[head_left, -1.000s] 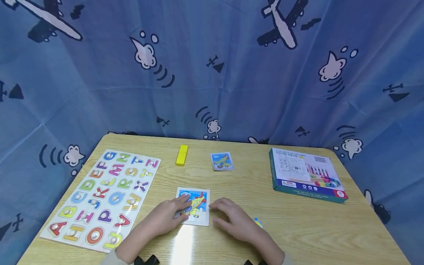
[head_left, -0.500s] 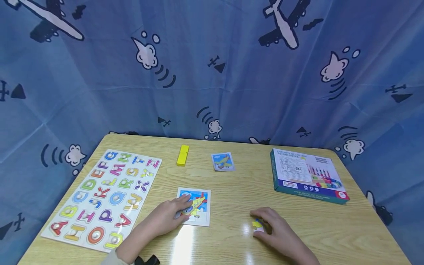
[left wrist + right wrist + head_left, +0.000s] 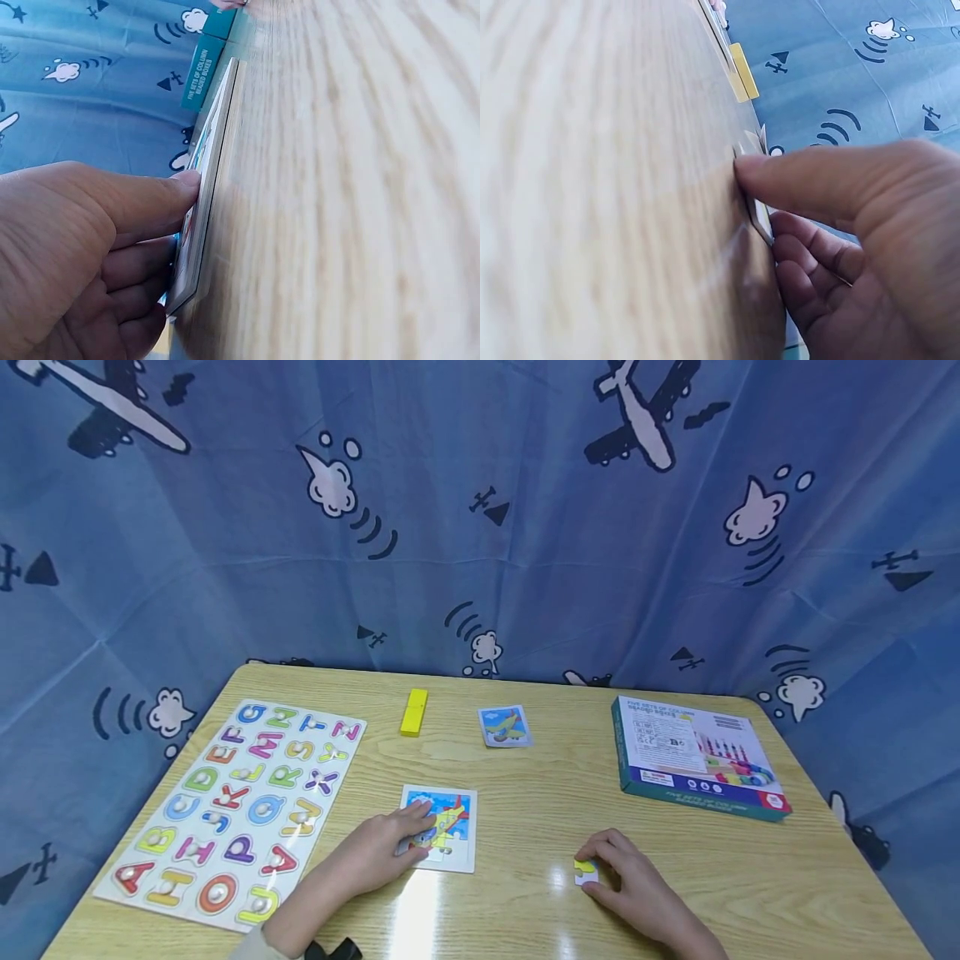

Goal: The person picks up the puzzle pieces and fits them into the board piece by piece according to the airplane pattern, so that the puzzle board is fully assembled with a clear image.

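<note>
A small jigsaw puzzle of a yellow plane in a white frame (image 3: 461, 862) lies flat on the table. My left hand (image 3: 382, 850) rests on its left part, fingers spread over the picture and hiding some of it. The left wrist view shows the thumb (image 3: 184, 191) touching the face of the board. Off to the right, my right hand (image 3: 637, 893) pinches a loose yellow, blue and white puzzle piece (image 3: 585, 873) at the tabletop. In the right wrist view, thumb and fingers stand at opposite edges of the piece (image 3: 760, 217).
A white alphabet peg board (image 3: 251, 860) takes up the left side. Toward the back lie a yellow block (image 3: 413, 712) and a small plane picture card (image 3: 505, 727). A flat cardboard box (image 3: 701, 756) sits at the back right. Behind the table hangs a blue curtain (image 3: 480, 568).
My right hand has moved right, from beside the framed puzzle to the loose piece, and now pinches it. The left hand has stayed on the puzzle.
</note>
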Action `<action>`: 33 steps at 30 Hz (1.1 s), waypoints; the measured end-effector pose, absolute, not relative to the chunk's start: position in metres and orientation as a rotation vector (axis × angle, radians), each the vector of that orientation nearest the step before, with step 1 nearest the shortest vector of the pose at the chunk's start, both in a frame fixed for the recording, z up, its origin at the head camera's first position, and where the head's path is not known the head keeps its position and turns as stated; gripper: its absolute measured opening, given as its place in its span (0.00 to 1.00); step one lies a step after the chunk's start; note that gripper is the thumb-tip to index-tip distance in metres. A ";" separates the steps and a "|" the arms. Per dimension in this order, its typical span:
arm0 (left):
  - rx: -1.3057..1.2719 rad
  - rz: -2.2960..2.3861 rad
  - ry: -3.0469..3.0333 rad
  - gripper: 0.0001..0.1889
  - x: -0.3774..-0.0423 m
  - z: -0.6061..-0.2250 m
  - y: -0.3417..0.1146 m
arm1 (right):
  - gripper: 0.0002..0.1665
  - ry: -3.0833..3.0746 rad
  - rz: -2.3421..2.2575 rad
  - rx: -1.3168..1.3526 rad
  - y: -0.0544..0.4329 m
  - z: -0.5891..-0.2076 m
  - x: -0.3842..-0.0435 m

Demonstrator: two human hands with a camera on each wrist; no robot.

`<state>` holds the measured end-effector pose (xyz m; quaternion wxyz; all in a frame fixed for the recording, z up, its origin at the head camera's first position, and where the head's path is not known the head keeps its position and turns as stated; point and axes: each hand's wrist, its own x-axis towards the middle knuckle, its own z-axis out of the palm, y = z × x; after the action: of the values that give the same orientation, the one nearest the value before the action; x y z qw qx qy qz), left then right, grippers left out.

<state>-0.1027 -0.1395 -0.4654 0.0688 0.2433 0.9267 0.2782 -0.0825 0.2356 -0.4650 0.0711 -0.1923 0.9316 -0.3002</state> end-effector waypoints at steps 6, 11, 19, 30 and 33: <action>0.735 0.834 2.789 0.24 -0.102 -0.465 -0.141 | 0.09 2.843 -0.946 -0.603 0.231 -0.469 -0.083; 0.736 0.838 2.791 0.24 -0.102 -0.465 -0.140 | 0.09 2.868 -0.963 -0.612 0.225 -0.469 -0.082; 0.712 0.821 2.795 0.24 -0.100 -0.465 -0.138 | 0.10 2.805 -1.103 -0.785 0.198 -0.470 -0.088; 0.731 0.817 2.814 0.24 -0.102 -0.465 -0.139 | 0.13 2.761 -1.183 -1.008 0.128 -0.478 -0.095; 0.730 0.820 2.811 0.24 -0.102 -0.465 -0.139 | 0.13 2.756 -1.145 -1.086 0.115 -0.480 -0.096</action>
<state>-0.1019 -0.1387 -0.4654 0.0621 0.2414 0.9297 0.2714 -0.0963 0.1151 -0.4800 -0.0174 -0.3419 0.8676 -0.3605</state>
